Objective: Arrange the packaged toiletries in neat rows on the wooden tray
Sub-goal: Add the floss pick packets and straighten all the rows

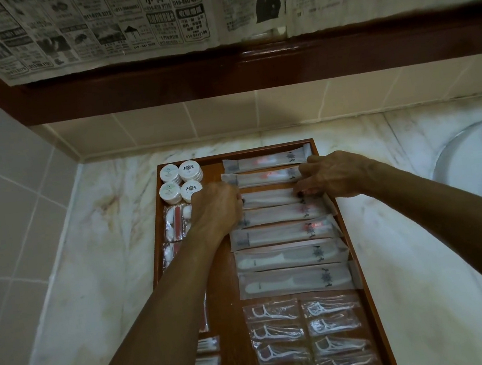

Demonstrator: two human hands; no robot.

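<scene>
Dim tiled wall (4, 189), marble counter (108, 230), newspaper-covered mirror (126, 19)

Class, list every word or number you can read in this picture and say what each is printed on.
"可愛小狗": newspaper on the wall.
"4000++ 方尺": same newspaper.
"019-860 4923": same newspaper.
Remaining newsprint: too small or blurred.
Round white tubs and long sachets on the wooden tray: emblems only, no readable words.

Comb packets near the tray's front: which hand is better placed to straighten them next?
Probably the right hand. It sits at the long packets' right ends, which jut unevenly toward the wooden tray rim, directly behind the comb packets. The left hand would work too, at their left ends.
</scene>
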